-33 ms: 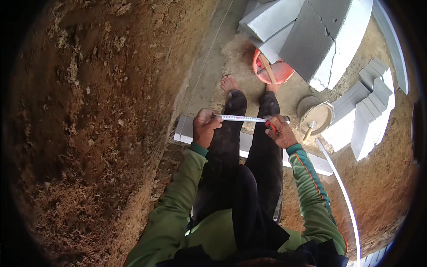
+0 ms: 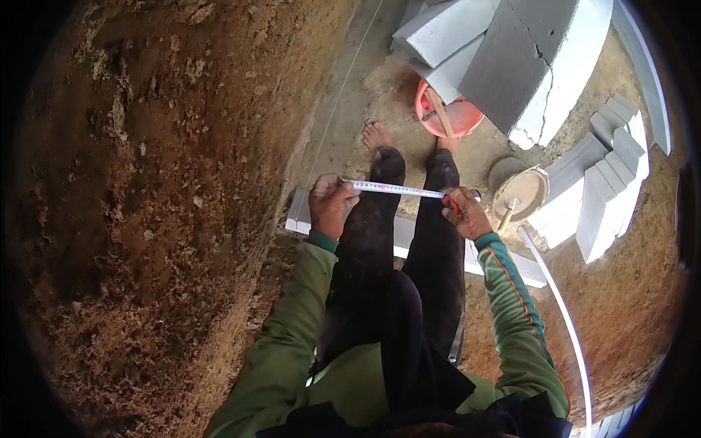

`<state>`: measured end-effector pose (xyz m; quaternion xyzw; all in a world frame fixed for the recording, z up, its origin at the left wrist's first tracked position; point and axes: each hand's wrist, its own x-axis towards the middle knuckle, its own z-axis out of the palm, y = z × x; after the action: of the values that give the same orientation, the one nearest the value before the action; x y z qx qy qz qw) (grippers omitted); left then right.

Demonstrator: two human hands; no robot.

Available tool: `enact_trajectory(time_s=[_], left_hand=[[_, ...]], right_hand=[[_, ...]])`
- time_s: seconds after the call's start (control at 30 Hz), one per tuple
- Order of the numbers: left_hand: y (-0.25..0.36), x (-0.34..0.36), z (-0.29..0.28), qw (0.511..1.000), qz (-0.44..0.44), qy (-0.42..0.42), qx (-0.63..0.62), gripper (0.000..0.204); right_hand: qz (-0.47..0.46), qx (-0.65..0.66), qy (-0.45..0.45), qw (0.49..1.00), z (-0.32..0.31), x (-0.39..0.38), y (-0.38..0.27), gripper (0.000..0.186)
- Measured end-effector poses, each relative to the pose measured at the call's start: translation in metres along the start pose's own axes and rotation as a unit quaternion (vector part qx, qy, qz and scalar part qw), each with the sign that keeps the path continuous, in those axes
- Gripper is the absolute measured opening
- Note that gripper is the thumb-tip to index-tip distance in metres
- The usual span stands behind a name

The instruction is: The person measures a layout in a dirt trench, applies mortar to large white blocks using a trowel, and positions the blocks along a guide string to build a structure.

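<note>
A white tape measure blade (image 2: pixel 398 189) stretches across my dark-trousered legs between both hands. My left hand (image 2: pixel 330 204) pinches its end with closed fingers. My right hand (image 2: pixel 469 214) grips the red tape measure case (image 2: pixel 451 204); something silvery shows just beyond it, too small to identify. A long pale grey block or board (image 2: pixel 515 269) lies crosswise beneath my legs. My bare feet (image 2: pixel 377 137) rest on grey floor near an orange-red bucket (image 2: pixel 461 120) with a wooden piece across it.
Pale grey blocks (image 2: pixel 518 73) are piled beyond the bucket, one cracked, with stepped pieces (image 2: pixel 607 179) at right. A mortar bucket (image 2: pixel 504 182) holds a wooden-handled tool. A thin string runs along the rough earthen surface (image 2: pixel 146 182) at left. A white strip (image 2: pixel 562 306) lies at right.
My left hand has moved slightly left, lengthening the stretch of blade between my hands. My right hand has shifted slightly right with the case.
</note>
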<state>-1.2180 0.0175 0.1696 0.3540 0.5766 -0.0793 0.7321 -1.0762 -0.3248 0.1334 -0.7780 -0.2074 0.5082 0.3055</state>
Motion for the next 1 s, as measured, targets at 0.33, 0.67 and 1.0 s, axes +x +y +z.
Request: enact_trajectory(time_s=[0.33, 0.67, 1.0], left_hand=[[-0.078, -0.028, 0.032, 0.689, -0.077, -0.120, 0.711, 0.095], [-0.082, -0.024, 0.029, 0.717, -0.084, -0.093, 0.686, 0.089], [-0.081, -0.021, 0.021, 0.718, -0.092, -0.098, 0.683, 0.088]], right_hand=[[0.053, -0.085, 0.171, 0.980, -0.004, 0.148, 0.050, 0.043], [0.043, -0.133, 0.163, 0.977, 0.011, 0.238, 0.043, 0.044], [0.068, -0.121, 0.129, 0.982, 0.008, 0.238, 0.033, 0.044]])
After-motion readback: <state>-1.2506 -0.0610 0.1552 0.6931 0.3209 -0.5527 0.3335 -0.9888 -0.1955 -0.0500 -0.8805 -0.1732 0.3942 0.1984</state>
